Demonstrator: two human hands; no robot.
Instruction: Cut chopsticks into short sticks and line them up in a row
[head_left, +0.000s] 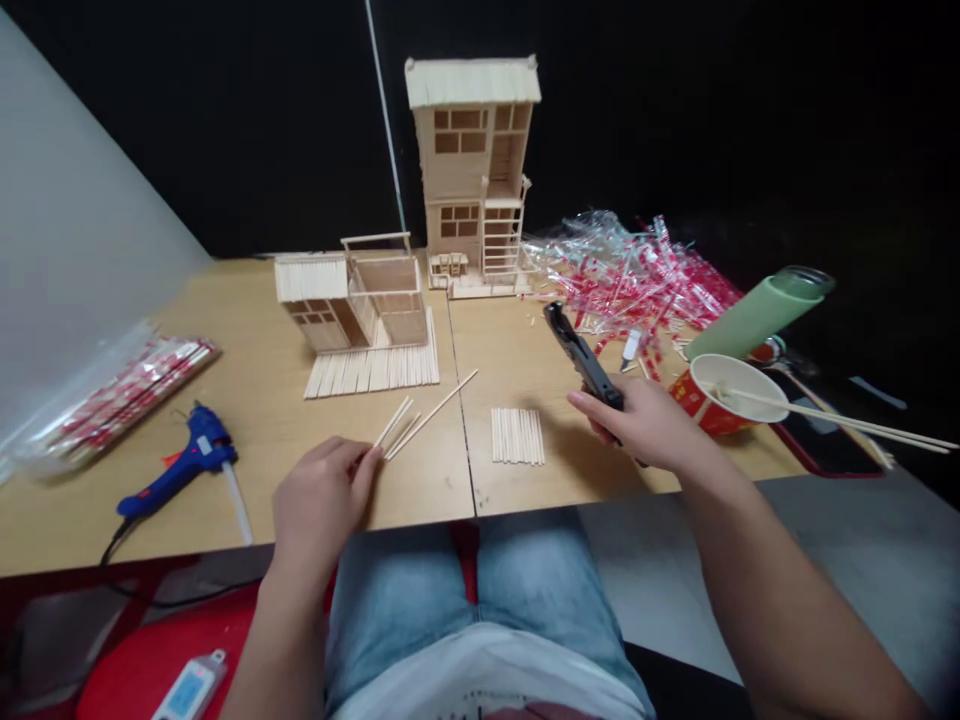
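My left hand [319,495] rests at the table's front edge, thumb and fingers closed on the near ends of a few thin wooden sticks [395,424]. One longer stick [442,402] slants away to the right. In my right hand [649,420] is a dark plier-like tool [581,352], raised over the table and pointing away from me; its exact kind is unclear. Between my hands lies a neat row of short cut sticks [517,437]. Beyond them stands a small stick-built house [349,305] with a slatted floor.
A two-storey stick house [472,170] stands behind. To the left are a blue glue gun [184,460] and a bag of wrapped sticks [127,395]. To the right are crumpled wrappers [637,270], a green bottle [754,315], a paper cup [731,390] with chopsticks and a phone [825,440].
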